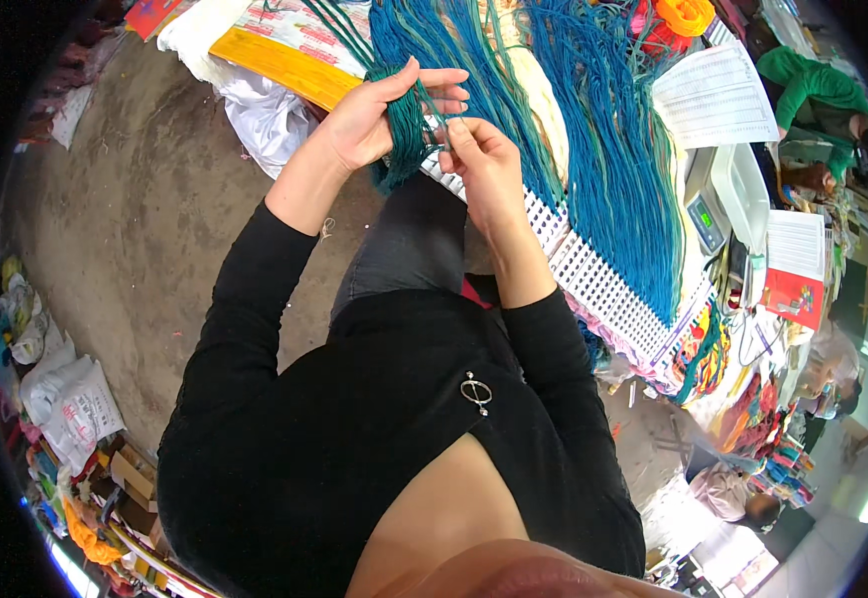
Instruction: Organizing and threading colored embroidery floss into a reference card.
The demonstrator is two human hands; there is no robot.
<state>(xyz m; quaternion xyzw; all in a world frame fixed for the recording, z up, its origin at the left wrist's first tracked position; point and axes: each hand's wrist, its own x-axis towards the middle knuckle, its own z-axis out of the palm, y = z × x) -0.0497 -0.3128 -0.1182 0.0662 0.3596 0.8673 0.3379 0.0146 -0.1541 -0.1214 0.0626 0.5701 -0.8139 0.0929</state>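
Floor [165,259]: grey concrete, stained, at the wearer's left.
Yarn spread [613,189]: long blue-teal strands with green and cream streaks, laid out in front and to the right.
Slotted strip [608,289]: white, rows of dark openings, along the near edge of the spread.
Co-worker [815,100]: in green sleeves, far right.
Board [280,66]: yellow, long, white plastic [270,118] just beneath it.
Printed sheet [715,95]: white, overlying the right side of the spread.
Scale [738,199]: pale, green-lit display, just below the sheet.
Left hand [356,125]: palm turned up, fingers extended rather than clenched, bearing the skein.
Right hand [487,164]: thumb and forefinger pinched on a strand beside the skein.
Skein [404,128]: dark teal, looped around the left hand, strands trailing up past the board.
Yarn strand [444,128]: thin, between skein and right fingertips.
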